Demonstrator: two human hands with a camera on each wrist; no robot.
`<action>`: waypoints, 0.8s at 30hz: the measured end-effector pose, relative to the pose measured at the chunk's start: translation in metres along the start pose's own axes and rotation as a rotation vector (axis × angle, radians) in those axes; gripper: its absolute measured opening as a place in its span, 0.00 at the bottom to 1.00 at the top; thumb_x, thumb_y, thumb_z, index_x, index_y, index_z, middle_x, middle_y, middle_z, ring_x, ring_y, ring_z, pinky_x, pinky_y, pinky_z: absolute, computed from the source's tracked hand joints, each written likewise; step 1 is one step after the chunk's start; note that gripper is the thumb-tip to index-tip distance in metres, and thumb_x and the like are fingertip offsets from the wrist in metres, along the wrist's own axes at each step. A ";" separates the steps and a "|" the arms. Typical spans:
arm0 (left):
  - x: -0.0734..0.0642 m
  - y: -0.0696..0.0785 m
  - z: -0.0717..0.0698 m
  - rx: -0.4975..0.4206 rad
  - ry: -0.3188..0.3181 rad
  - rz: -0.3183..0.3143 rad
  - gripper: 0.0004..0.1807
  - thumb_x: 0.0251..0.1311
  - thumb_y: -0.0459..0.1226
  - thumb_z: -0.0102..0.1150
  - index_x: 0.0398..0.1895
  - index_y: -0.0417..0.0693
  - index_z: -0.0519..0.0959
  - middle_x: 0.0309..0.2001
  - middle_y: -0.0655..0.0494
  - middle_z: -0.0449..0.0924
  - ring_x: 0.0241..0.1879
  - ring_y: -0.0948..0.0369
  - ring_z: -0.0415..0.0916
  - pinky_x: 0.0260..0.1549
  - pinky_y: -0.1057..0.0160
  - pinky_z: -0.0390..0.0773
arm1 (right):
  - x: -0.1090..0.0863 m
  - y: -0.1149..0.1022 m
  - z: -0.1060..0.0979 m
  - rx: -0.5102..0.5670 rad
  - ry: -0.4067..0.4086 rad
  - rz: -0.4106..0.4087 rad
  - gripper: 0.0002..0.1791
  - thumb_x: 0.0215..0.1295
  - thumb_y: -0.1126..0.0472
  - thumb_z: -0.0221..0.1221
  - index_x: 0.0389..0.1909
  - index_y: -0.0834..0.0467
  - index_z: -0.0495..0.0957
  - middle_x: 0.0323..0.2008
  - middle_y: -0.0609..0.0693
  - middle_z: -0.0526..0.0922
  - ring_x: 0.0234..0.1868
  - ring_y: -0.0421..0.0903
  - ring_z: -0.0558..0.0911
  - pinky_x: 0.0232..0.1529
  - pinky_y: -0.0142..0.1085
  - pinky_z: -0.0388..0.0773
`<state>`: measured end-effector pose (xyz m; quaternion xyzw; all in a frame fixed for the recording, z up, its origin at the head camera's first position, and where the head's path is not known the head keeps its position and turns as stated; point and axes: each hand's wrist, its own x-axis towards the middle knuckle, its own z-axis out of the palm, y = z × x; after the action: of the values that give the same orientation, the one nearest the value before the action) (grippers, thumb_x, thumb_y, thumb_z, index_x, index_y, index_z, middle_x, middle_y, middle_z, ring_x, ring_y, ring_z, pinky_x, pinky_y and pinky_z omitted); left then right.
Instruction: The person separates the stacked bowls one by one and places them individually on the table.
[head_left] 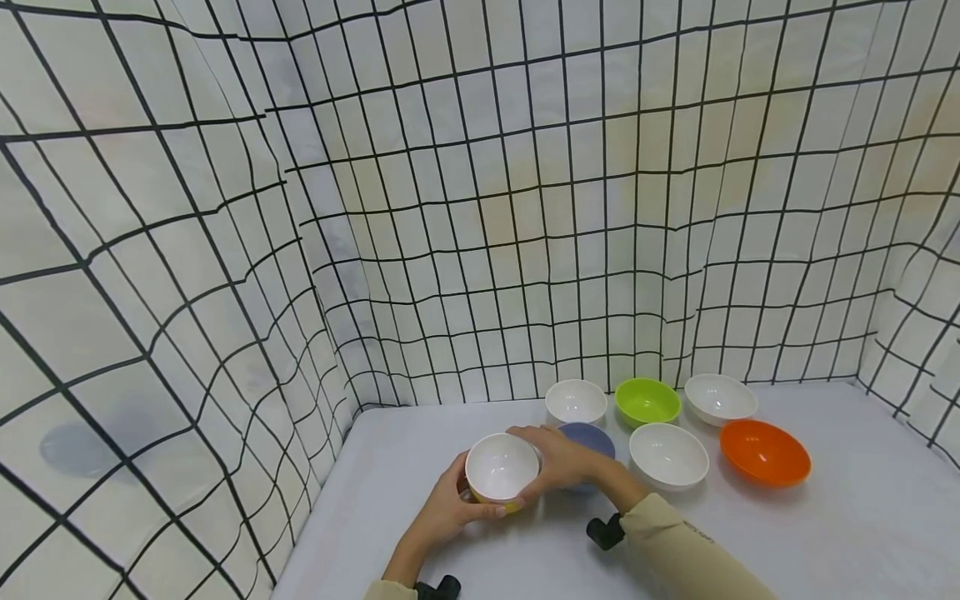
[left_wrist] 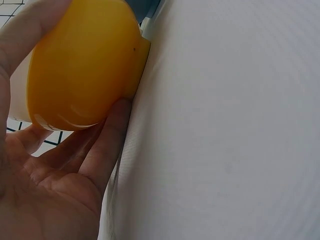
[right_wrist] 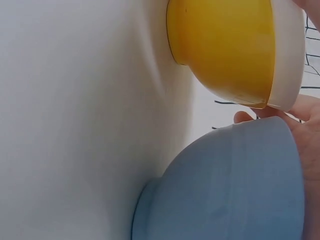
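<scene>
A white bowl (head_left: 502, 467) sits nested in a yellow bowl (left_wrist: 85, 65), its white wall (right_wrist: 289, 55) standing above the yellow rim. The yellow bowl's foot is at the table surface; whether it fully rests there I cannot tell. My left hand (head_left: 447, 502) grips the left side, with fingers curved round the yellow bowl and the thumb at the front. From the right, my right hand (head_left: 558, 457) holds the white bowl near its rim. Just beside that hand stands a blue bowl (right_wrist: 225, 190), partly hidden by it in the head view.
Behind and right of my right hand stand a white bowl (head_left: 576, 402), a green bowl (head_left: 647, 402), another white bowl (head_left: 720, 398), a front white bowl (head_left: 668, 456) and an orange bowl (head_left: 765, 452). White cloth walls (head_left: 480, 208) with black grid lines enclose the white table (head_left: 405, 450).
</scene>
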<state>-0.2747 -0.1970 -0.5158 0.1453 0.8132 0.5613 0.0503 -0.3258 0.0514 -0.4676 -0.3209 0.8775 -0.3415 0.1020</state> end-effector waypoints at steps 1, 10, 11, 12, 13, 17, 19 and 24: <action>0.000 0.000 0.000 0.003 0.000 0.000 0.55 0.46 0.45 0.83 0.77 0.53 0.60 0.72 0.52 0.70 0.70 0.48 0.70 0.71 0.40 0.69 | 0.000 0.000 0.000 0.004 0.002 -0.001 0.61 0.41 0.38 0.79 0.77 0.53 0.63 0.71 0.53 0.72 0.70 0.57 0.69 0.67 0.62 0.71; 0.000 0.003 0.000 -0.014 -0.003 0.001 0.55 0.47 0.43 0.82 0.78 0.52 0.60 0.73 0.49 0.69 0.71 0.47 0.69 0.71 0.39 0.69 | -0.001 0.003 0.002 0.021 0.027 -0.030 0.62 0.41 0.39 0.79 0.77 0.55 0.62 0.70 0.54 0.73 0.69 0.58 0.69 0.67 0.63 0.71; 0.000 0.003 0.000 -0.016 -0.003 0.001 0.55 0.47 0.43 0.82 0.78 0.52 0.60 0.73 0.49 0.69 0.71 0.47 0.69 0.71 0.40 0.69 | -0.002 0.003 0.002 0.028 0.029 -0.032 0.62 0.41 0.39 0.79 0.77 0.55 0.62 0.71 0.54 0.72 0.70 0.58 0.69 0.67 0.63 0.71; 0.000 0.003 0.000 -0.015 -0.004 0.000 0.55 0.47 0.43 0.82 0.78 0.52 0.60 0.73 0.50 0.69 0.71 0.47 0.69 0.71 0.40 0.69 | -0.002 0.004 0.002 0.037 0.032 -0.033 0.62 0.41 0.39 0.79 0.77 0.55 0.62 0.71 0.54 0.72 0.70 0.58 0.69 0.68 0.62 0.71; 0.000 0.003 0.000 -0.014 -0.004 -0.002 0.55 0.47 0.43 0.82 0.77 0.53 0.60 0.73 0.50 0.69 0.71 0.48 0.69 0.71 0.40 0.69 | -0.002 0.004 0.002 0.048 0.034 -0.035 0.62 0.41 0.39 0.80 0.77 0.55 0.62 0.71 0.55 0.72 0.70 0.57 0.70 0.68 0.62 0.71; 0.000 0.002 0.000 -0.001 -0.001 -0.012 0.55 0.47 0.45 0.82 0.78 0.53 0.60 0.72 0.50 0.70 0.70 0.47 0.70 0.71 0.41 0.70 | -0.003 0.006 0.002 0.101 0.042 -0.058 0.61 0.42 0.41 0.80 0.77 0.57 0.62 0.71 0.55 0.73 0.69 0.56 0.72 0.69 0.59 0.72; 0.000 0.003 0.000 0.003 0.000 -0.011 0.55 0.47 0.46 0.82 0.78 0.52 0.60 0.73 0.49 0.70 0.70 0.46 0.70 0.70 0.40 0.71 | -0.003 0.006 0.002 0.118 0.050 -0.065 0.61 0.42 0.41 0.80 0.77 0.58 0.62 0.71 0.56 0.73 0.69 0.56 0.74 0.69 0.58 0.73; 0.000 0.004 0.001 0.015 0.003 -0.027 0.55 0.48 0.48 0.81 0.78 0.52 0.60 0.74 0.48 0.68 0.72 0.44 0.68 0.71 0.39 0.69 | -0.006 0.006 0.002 0.147 0.072 -0.042 0.63 0.43 0.40 0.79 0.78 0.59 0.59 0.73 0.57 0.71 0.69 0.56 0.74 0.69 0.58 0.73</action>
<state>-0.2737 -0.1951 -0.5127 0.1337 0.8195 0.5545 0.0556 -0.3231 0.0569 -0.4733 -0.3185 0.8462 -0.4184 0.0864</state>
